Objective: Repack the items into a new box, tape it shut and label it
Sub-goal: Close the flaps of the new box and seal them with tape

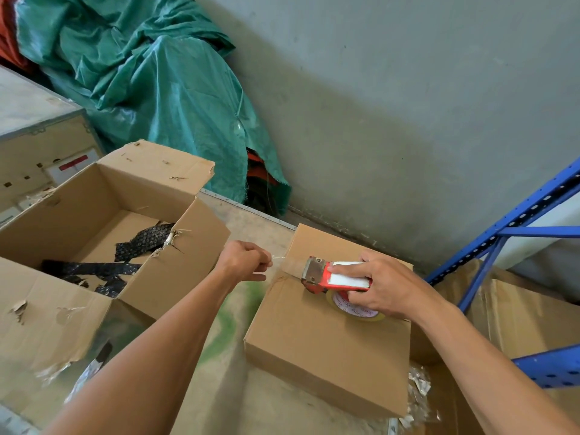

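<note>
A closed brown cardboard box (317, 350) sits on the work surface at centre right. My right hand (386, 287) grips a red tape dispenser (326, 276) with a clear tape roll (354, 310), pressed on the box's top near its left edge. My left hand (248, 262) pinches the free end of the tape (277, 257) just off the box's left edge, fingers closed on it. A strip of tape runs from my fingers to the dispenser's blade. To the left stands a torn, open old box (103, 233) with black bubble wrap (125, 255) inside.
A green tarpaulin (150, 80) is heaped against the grey wall at the back. Blue metal shelving (508, 233) rises at the right, with flattened cardboard (527, 315) under it. More boxes (40, 158) stand at far left. Plastic scraps (417, 390) lie by the new box.
</note>
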The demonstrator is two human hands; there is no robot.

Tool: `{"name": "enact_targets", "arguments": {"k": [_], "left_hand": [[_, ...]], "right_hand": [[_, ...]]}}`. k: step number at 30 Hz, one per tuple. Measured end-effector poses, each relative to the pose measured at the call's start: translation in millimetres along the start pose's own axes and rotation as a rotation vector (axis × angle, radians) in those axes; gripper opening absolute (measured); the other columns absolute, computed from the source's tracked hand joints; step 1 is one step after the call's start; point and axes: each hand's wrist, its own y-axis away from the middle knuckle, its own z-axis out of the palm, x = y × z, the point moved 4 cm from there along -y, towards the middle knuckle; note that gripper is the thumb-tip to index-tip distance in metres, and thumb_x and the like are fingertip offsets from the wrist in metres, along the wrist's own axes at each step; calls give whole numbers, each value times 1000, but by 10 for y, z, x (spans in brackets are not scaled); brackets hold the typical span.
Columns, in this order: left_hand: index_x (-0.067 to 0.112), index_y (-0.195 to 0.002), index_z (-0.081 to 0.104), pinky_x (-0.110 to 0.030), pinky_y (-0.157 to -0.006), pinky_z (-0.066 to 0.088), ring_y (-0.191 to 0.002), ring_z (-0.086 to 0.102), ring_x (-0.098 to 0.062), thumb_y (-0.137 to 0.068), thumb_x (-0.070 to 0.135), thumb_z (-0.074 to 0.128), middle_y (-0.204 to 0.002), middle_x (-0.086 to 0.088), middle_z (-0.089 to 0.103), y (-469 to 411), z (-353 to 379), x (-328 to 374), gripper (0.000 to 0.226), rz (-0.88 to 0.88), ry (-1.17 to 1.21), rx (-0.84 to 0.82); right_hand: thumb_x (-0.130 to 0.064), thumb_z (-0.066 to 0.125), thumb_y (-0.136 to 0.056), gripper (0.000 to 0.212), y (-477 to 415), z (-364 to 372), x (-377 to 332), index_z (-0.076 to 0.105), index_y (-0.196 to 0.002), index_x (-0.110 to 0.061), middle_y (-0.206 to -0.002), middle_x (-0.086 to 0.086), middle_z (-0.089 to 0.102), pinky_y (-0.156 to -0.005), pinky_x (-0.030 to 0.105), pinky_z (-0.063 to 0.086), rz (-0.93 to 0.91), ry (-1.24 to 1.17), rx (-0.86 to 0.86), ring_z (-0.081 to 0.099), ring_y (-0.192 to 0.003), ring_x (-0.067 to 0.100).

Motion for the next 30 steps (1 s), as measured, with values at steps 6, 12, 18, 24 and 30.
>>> {"name": "enact_targets", "arguments": {"k": [6,12,18,24,30], "left_hand": [[5,-92,78,-43,-76,65,-82,69,-21,-89,1,68,-95,-14,77,-39,113,-142,11,-63,35,-41],[13,-92,78,-37,-75,63,-89,61,-17,-90,7,69,-98,-5,76,-30,145,-202,10,-78,34,-11],[9,-90,77,-35,-70,63,-83,63,-17,-88,6,73,-94,-11,75,-21,116,-185,6,4,114,32],[7,-89,76,-34,-67,64,-78,66,-17,-88,0,70,-84,-9,75,-28,53,-33,9,51,36,32],[9,-86,77,-38,-71,65,-84,68,-20,-88,2,73,-91,-12,74,-20,124,-139,9,29,10,66]], "right_hand": [[-34,67,-88,52,31,-20,9,57,-134,-57,-93,-3,50,-65,34,41,2,14,-13,50,-80,17],[-37,66,-87,51,38,-23,-12,58,-134,-57,-90,-4,49,-64,36,41,-5,38,-14,50,-79,17],[-38,65,-89,55,57,-9,0,51,-136,-62,-93,-5,48,-66,34,43,7,23,-27,50,-82,16],[-35,65,-90,53,56,-41,-27,54,-137,-58,-95,-5,49,-69,35,45,15,29,-39,50,-82,15],[-38,64,-91,51,62,-38,-35,53,-137,-59,-91,-8,45,-63,31,37,4,52,-39,46,-78,12]]}}
